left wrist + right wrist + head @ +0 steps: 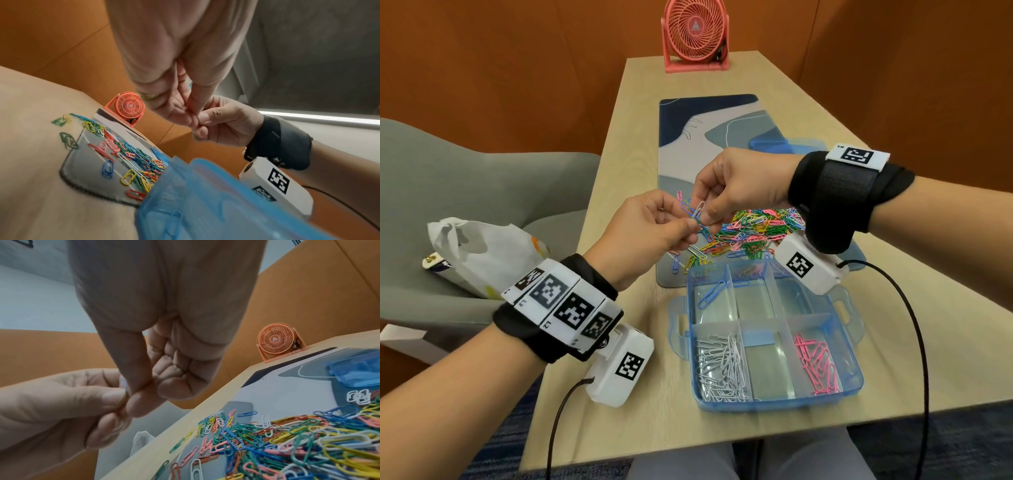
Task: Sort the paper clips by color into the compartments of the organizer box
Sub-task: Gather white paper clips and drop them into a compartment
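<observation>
Both hands meet in the air above the mixed pile of coloured paper clips (753,229) on the mat. My left hand (690,228) and my right hand (709,216) each pinch the same white paper clip (698,209) between thumb and forefinger. The wrist views show the pinches of the left hand (193,116) and the right hand (133,395) touching, with the clip mostly hidden. In front of the pile the blue organizer box (856,346) stands open. It holds white clips (722,366) front left, pink clips (816,366) front right and a blue clip (710,293) back left.
A patterned desk mat (688,137) runs down the table, with the box's blue lid (774,144) on it behind my right hand. A pink fan (695,34) stands at the far end. A white plastic bag (482,253) lies on the grey chair at left. Wrist cables (914,325) trail across the table.
</observation>
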`<state>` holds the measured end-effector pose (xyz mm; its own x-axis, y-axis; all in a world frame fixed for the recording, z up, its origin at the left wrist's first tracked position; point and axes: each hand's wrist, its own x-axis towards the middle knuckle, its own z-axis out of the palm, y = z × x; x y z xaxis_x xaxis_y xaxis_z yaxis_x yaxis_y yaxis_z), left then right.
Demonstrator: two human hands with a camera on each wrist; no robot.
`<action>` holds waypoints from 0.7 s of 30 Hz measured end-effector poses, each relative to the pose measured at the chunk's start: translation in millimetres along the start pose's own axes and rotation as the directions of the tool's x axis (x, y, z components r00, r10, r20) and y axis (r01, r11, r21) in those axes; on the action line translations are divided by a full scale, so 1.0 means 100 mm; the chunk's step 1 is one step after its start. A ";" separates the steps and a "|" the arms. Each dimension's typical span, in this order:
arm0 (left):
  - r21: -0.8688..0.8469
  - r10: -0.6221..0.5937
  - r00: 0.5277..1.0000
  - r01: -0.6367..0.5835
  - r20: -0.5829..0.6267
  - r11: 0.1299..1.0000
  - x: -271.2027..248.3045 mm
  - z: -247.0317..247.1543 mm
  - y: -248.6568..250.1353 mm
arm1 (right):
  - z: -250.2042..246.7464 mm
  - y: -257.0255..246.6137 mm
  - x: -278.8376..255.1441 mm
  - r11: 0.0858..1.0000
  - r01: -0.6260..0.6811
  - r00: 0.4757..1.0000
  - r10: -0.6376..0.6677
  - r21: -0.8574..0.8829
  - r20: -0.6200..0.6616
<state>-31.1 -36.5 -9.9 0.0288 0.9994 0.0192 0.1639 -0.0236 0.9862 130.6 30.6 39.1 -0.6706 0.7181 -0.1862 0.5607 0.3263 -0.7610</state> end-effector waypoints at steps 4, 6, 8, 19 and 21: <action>-0.079 0.020 0.999 -0.017 0.044 0.997 -0.03 0.00 0.02 | 0.01 -0.02 0.00 0.999 0.006 1.000 -0.007 0.035 0.018; -0.081 0.038 0.998 -0.033 0.059 0.996 -0.04 -0.01 0.02 | 0.00 -0.02 0.01 0.999 0.007 1.000 -0.008 0.049 0.014; -0.084 0.042 0.997 -0.036 0.061 0.996 -0.03 -0.02 0.02 | 0.01 -0.02 0.01 0.997 0.008 1.000 -0.010 0.077 0.015; -0.196 -0.060 0.998 0.060 0.003 0.979 -0.02 0.01 0.03 | 0.01 0.02 0.03 0.996 0.030 1.000 -0.031 0.085 0.007; -0.255 -0.102 0.995 0.102 0.013 0.962 -0.02 0.01 0.03 | 0.01 0.03 0.04 0.997 0.034 0.999 -0.035 0.073 0.004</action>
<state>-30.0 -38.8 -6.9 0.0246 0.9962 -0.0840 -0.0905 0.0859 0.9922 129.4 33.5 35.4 -0.6918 0.7036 -0.1622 0.5002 0.3050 -0.8104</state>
